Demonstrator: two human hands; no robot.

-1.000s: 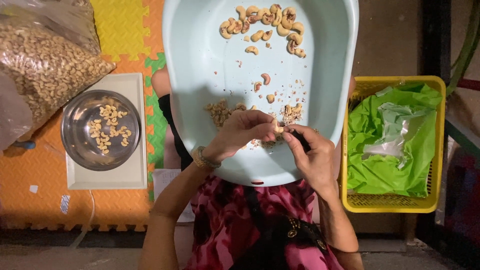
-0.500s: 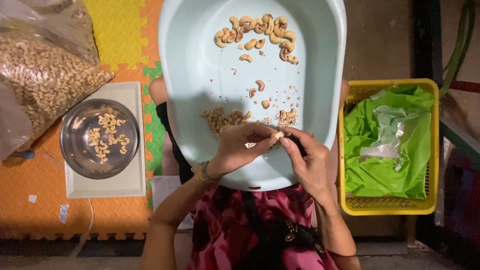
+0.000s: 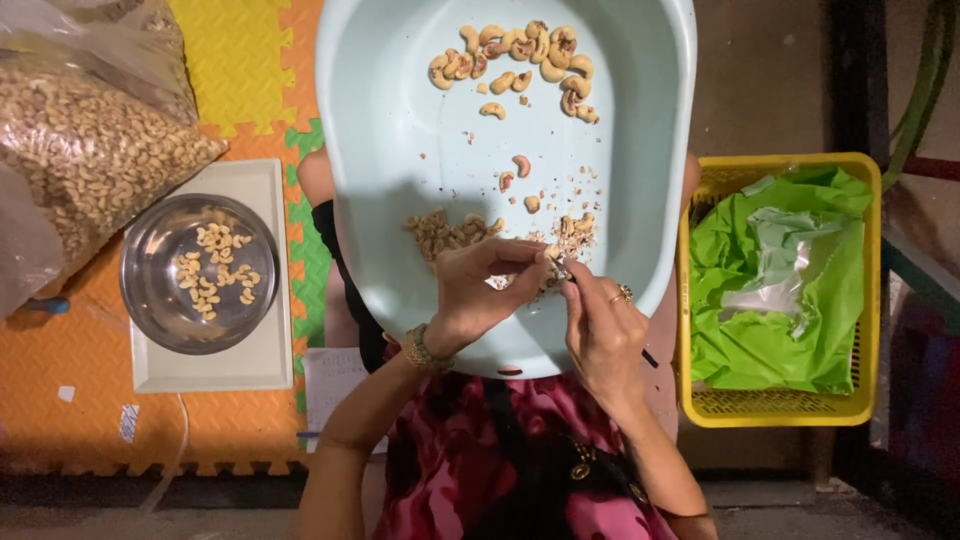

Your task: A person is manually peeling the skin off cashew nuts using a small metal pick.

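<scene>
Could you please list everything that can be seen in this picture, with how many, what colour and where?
basin: one, pale blue, centre, on the person's lap
cashews: a loose heap, tan, far end of the basin
husk bits: small piles, brown, near end of the basin
metal bowl: one, silver, left, holding some nuts
scale: one, white, under the metal bowl
bag of nuts: one, clear plastic, upper left
basket: one, yellow, right
green plastic sheet: one, inside the basket
foam mat: orange, yellow and green tiles, left
left hand: pinching a nut over the basin, bracelet at wrist
right hand: ring on one finger, holding a thin dark tool against the nut
</scene>
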